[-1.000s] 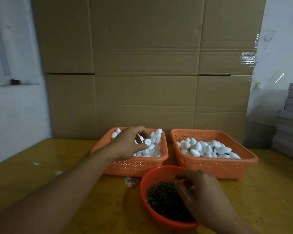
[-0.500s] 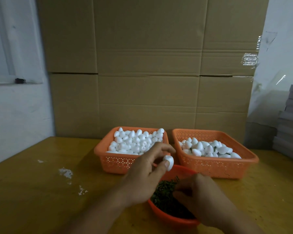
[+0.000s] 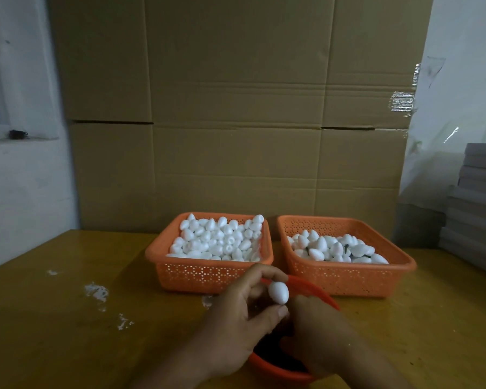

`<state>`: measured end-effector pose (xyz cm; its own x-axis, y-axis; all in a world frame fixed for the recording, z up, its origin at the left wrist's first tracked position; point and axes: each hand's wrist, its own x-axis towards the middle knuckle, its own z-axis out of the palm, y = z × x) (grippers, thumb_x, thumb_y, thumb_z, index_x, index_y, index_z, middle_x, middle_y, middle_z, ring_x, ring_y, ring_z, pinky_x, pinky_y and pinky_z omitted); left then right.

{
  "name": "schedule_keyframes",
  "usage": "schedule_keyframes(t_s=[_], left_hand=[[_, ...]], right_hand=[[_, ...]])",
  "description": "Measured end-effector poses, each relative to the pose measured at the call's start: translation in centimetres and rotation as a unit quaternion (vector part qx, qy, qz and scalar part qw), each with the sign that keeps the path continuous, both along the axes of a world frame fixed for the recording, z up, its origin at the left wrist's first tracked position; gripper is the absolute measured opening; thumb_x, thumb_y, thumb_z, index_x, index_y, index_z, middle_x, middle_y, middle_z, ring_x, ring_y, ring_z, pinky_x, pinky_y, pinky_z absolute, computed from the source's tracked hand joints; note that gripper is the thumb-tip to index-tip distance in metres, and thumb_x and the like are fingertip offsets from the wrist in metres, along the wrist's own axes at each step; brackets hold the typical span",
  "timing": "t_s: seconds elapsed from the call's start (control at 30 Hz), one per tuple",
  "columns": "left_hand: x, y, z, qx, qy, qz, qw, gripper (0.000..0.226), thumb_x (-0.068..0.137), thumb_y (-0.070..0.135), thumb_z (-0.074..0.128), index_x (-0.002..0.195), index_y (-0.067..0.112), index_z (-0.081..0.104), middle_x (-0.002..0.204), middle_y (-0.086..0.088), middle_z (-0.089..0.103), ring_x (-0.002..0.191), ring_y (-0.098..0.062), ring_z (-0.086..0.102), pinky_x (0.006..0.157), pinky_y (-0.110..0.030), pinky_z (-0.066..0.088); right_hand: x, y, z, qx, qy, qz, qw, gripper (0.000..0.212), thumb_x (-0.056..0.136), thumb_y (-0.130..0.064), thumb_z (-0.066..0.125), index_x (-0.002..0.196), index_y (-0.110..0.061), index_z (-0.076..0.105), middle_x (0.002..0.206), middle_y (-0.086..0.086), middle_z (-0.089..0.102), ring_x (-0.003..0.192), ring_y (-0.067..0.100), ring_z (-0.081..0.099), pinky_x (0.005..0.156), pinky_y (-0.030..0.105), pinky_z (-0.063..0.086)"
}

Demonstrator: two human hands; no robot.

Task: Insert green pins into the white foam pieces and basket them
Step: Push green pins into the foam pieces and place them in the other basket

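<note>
Over the round orange plastic bowl, my left hand pinches a white egg-shaped foam piece.
Thumb below, fingers curled on top; my right hand meets it over the bowl, grip impossible to tell, both orange mesh baskets behind.

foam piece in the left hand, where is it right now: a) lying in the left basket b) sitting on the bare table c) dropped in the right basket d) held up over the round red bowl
d: the left hand pinches the foam piece between thumb and fingers, above the near rim of the round red bowl and in front of both orange baskets.
</note>
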<state>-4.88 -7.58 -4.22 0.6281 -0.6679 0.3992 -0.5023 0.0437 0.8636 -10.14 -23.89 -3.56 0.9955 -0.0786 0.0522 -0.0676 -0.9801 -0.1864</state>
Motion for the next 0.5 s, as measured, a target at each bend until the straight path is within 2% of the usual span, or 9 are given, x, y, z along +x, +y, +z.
schedule_keyframes(t_s=[0.1, 0.17, 0.27, 0.37, 0.43, 0.5], left_hand=[[0.0, -0.1, -0.3, -0.007, 0.013, 0.009, 1.000, 0.026, 0.087, 0.042, 0.067, 0.113, 0.042, 0.059, 0.098, 0.003, 0.074, 0.086, -0.007, 0.068, 0.074, -0.024, 0.053], [0.1, -0.2, -0.3, -0.010, 0.007, 0.032, 0.999, 0.025, 0.085, 0.050, 0.067, 0.108, 0.041, 0.064, 0.099, 0.007, 0.072, 0.089, -0.007, 0.068, 0.076, -0.026, 0.053], [0.3, -0.3, -0.1, -0.023, -0.001, 0.079, 0.997, 0.022, 0.085, 0.052, 0.066, 0.105, 0.041, 0.070, 0.100, 0.013, 0.071, 0.093, -0.004, 0.066, 0.080, -0.027, 0.055], [0.0, -0.3, 0.3, -0.062, 0.053, 0.084, 0.993, 0.016, 0.095, 0.038, 0.065, 0.109, 0.040, 0.072, 0.093, 0.006, 0.072, 0.084, -0.009, 0.067, 0.075, -0.027, 0.056], [-0.2, -0.3, 0.6, -0.095, 0.103, 0.078, 0.987, 0.026, 0.100, 0.020, 0.058, 0.116, 0.036, 0.070, 0.092, -0.002, 0.072, 0.079, -0.016, 0.066, 0.072, -0.027, 0.054], [-0.2, -0.3, 1.0, -0.132, 0.158, 0.062, 0.977, 0.028, 0.101, 0.013, 0.053, 0.119, 0.026, 0.069, 0.089, -0.009, 0.072, 0.074, -0.019, 0.064, 0.067, -0.028, 0.053]], right_hand=[[0.2, 0.0, -0.2, -0.003, 0.004, -0.004, 1.000, 0.026, 0.089, -0.040, 0.059, 0.111, -0.027, 0.061, 0.109, -0.005, 0.067, 0.100, 0.018, 0.065, 0.087, 0.037, 0.055], [0.4, 0.1, -0.3, -0.009, 0.015, 0.005, 1.000, 0.028, 0.089, -0.045, 0.058, 0.110, -0.027, 0.063, 0.105, -0.005, 0.068, 0.096, 0.018, 0.066, 0.084, 0.037, 0.056], [0.8, 0.0, -0.4, -0.012, 0.028, 0.004, 1.000, 0.026, 0.089, -0.044, 0.060, 0.104, -0.023, 0.065, 0.100, -0.003, 0.068, 0.091, 0.018, 0.066, 0.081, 0.037, 0.058], [0.9, -0.1, -0.5, -0.019, 0.019, -0.006, 1.000, 0.021, 0.087, -0.043, 0.063, 0.093, -0.022, 0.065, 0.089, -0.005, 0.063, 0.087, 0.017, 0.064, 0.076, 0.034, 0.056], [0.9, -0.1, -0.6, -0.019, 0.003, -0.009, 1.000, 0.022, 0.088, -0.044, 0.062, 0.085, -0.022, 0.065, 0.080, -0.006, 0.059, 0.083, 0.017, 0.064, 0.072, 0.034, 0.055], [0.9, 0.0, -0.7, -0.011, -0.018, -0.014, 1.000, 0.024, 0.089, -0.044, 0.059, 0.082, -0.022, 0.063, 0.079, -0.006, 0.060, 0.082, 0.017, 0.064, 0.071, 0.034, 0.055]])
